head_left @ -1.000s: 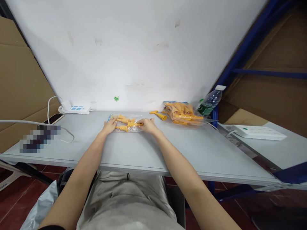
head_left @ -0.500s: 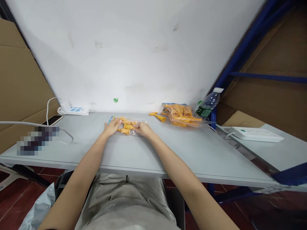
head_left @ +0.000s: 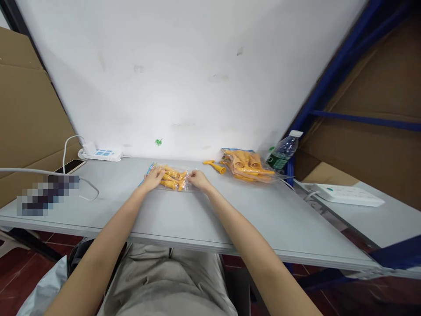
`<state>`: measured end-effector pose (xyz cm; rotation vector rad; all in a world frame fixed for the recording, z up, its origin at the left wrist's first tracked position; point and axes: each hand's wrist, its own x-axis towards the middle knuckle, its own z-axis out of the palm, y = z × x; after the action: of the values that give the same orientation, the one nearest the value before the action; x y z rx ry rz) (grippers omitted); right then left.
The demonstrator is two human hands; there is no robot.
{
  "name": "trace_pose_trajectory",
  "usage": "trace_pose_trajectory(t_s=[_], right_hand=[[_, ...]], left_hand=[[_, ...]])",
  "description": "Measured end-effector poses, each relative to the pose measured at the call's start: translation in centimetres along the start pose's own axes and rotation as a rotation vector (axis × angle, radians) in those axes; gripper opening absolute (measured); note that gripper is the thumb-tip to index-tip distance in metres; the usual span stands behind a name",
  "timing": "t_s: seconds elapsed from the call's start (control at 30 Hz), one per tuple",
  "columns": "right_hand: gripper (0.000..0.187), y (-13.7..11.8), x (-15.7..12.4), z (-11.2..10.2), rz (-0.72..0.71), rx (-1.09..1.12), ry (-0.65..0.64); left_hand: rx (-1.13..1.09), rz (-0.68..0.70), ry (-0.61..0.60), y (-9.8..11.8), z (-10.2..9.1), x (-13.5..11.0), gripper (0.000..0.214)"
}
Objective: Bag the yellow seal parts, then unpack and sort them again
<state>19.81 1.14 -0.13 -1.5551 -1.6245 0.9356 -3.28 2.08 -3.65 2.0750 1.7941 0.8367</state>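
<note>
A clear plastic bag (head_left: 189, 186) lies flat on the grey table, with several orange horn-shaped plastic pieces (head_left: 169, 183) inside it. My left hand (head_left: 153, 179) rests on the bag's left end, by its blue printed edge, with the fingers stretched out. At the opposite end, my right hand (head_left: 198, 180) has its fingers closed in a pinch on the bag's clear plastic. Just beyond my right hand, loose orange pieces (head_left: 219, 168) lie on the table. A larger bag of similar orange pieces (head_left: 248, 164) sits farther right.
A plastic bottle (head_left: 284, 151) leans at the table's back right, near a blue metal frame (head_left: 304, 105). One white power strip (head_left: 104, 154) is at the back left; another power strip (head_left: 348, 194) lies on the right-hand surface. White cable (head_left: 95, 186) crosses the left side near a phone (head_left: 74, 166).
Inside the bag the orange pieces have shifted and now lie more lengthwise. Both hands stay at the bag's two ends. The camera view has moved slightly.
</note>
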Motion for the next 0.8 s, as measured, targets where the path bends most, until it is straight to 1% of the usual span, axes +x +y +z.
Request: trace_pose_trajectory(t_s=[0.07,0.17,0.23,0.27,0.3,0.33,0.37,0.43,0.47,0.53,0.57,0.6,0.67,0.73,0.8], right_hand=[[0.012,-0.1,0.0,-0.2,-0.008,-0.06,-0.093],[0.009,-0.5,0.1,-0.8,-0.052,0.02,-0.28],[0.014,-0.7,0.5,-1.6,-0.058,0.062,-0.373],[0.017,-0.8,0.9,-2.2,-0.053,0.047,-0.396],[0.018,-0.8,1.4,-3.0,-0.046,0.001,-0.392],[0.018,-0.8,1.9,-3.8,-0.043,-0.081,-0.36],[0.019,-0.8,2.6,-4.8,-0.047,-0.205,-0.278],[0.028,-0.4,4.0,-6.8,-0.081,-0.452,-0.045],[0.034,0.0,4.6,-7.8,-0.094,-0.536,0.068],[0.046,0.9,5.4,-9.4,-0.056,-0.67,0.162],[0.049,1.5,5.6,-10.0,-0.021,-0.731,0.19],[0.049,2.0,5.6,-10.4,0.002,-0.784,0.196],[0.046,2.9,5.3,-10.7,0.081,-0.865,0.131],[0.042,3.4,4.8,-10.5,0.135,-0.927,0.033],[0.041,3.4,4.4,-10.0,0.142,-0.954,-0.018]], left_hand=[[-0.036,0.016,-0.024,-0.2,0.0,0.3,0.06],[-0.04,0.019,-0.075,-0.4,-0.3,0.6,0.064],[-0.017,0.022,-0.102,-0.5,-0.7,0.7,0.066],[0.004,0.027,-0.112,-0.6,-1.0,0.7,0.067],[0.031,0.028,-0.123,-0.6,-1.3,0.6,0.067],[0.063,0.022,-0.139,-0.7,-1.6,0.4,0.067],[0.097,0.006,-0.159,-0.7,-1.9,0.2,0.068],[0.154,-0.045,-0.211,-0.7,-2.6,-0.4,0.068],[0.172,-0.065,-0.239,-0.6,-3.0,-0.6,0.067],[0.194,-0.086,-0.287,-0.4,-3.5,-1.0,0.065],[0.203,-0.096,-0.305,-0.3,-3.7,-1.1,0.064],[0.213,-0.107,-0.318,-0.2,-3.8,-1.2,0.064],[0.233,-0.126,-0.327,-0.1,-3.9,-1.2,0.063],[0.253,-0.136,-0.324,-0.1,-3.7,-1.1,0.063],[0.271,-0.145,-0.319,-0.1,-3.5,-1.0,0.064]])
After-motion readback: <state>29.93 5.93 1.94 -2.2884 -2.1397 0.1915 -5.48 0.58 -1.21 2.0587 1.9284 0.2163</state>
